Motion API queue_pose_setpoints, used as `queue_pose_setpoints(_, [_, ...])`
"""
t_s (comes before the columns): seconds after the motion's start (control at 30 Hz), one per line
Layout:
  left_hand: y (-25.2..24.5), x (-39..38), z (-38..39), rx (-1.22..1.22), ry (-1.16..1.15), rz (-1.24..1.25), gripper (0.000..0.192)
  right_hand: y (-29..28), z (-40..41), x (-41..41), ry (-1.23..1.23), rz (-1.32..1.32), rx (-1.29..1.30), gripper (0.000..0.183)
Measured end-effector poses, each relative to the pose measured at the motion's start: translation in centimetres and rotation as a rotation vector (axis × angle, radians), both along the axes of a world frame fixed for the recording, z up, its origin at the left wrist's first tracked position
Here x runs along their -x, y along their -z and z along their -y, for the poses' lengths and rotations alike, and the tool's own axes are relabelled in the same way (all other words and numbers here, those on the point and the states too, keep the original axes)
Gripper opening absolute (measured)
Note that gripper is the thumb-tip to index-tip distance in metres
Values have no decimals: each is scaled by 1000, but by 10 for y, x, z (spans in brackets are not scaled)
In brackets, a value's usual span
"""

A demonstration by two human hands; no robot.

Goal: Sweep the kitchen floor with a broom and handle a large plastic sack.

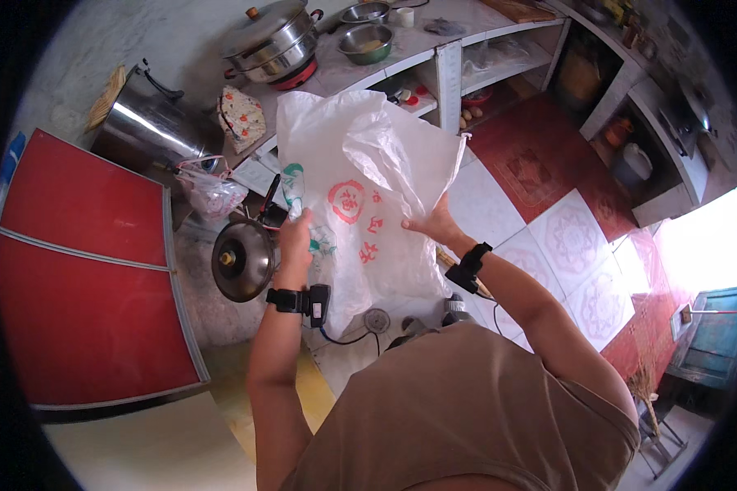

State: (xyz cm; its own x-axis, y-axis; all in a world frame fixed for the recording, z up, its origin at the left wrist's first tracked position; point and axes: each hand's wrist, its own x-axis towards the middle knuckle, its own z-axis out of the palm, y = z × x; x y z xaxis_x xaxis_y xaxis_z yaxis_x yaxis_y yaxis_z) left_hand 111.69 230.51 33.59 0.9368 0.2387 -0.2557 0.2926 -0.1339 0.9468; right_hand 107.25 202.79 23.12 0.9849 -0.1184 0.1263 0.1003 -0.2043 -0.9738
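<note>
A large white woven plastic sack (368,166) with red and green printing hangs in front of me, creased across its upper right. My left hand (296,236) grips its left edge, thumb on the near face. My right hand (436,224) holds the right side, the thumb lying on the front and the other fingers hidden behind the sack. Both wrists carry black strapped devices with cables. Whether anything is inside the sack cannot be told.
A dark metal lid (244,261) and a tied plastic bag (212,193) are left of the sack. Behind stand a steel steamer pot (273,46), a metal bowl (366,44) on the tiled counter (405,58), and a tall steel pot (153,126). A red-panelled cabinet (92,270) stands far left.
</note>
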Motion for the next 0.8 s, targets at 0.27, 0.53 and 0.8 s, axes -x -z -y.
queue_pose_setpoints(0.27, [18, 20, 19, 23, 103, 168, 42, 10, -29, -15, 223, 73, 261, 116])
queue_pose_setpoints(0.53, [43, 7, -50, 74, 56, 40, 29, 20, 66, -49, -6, -285, -402, 54])
queue_pose_setpoints(0.8, [79, 0, -72, -34, 56, -47, 29, -9, 78, -39, -218, -502, -395, 50])
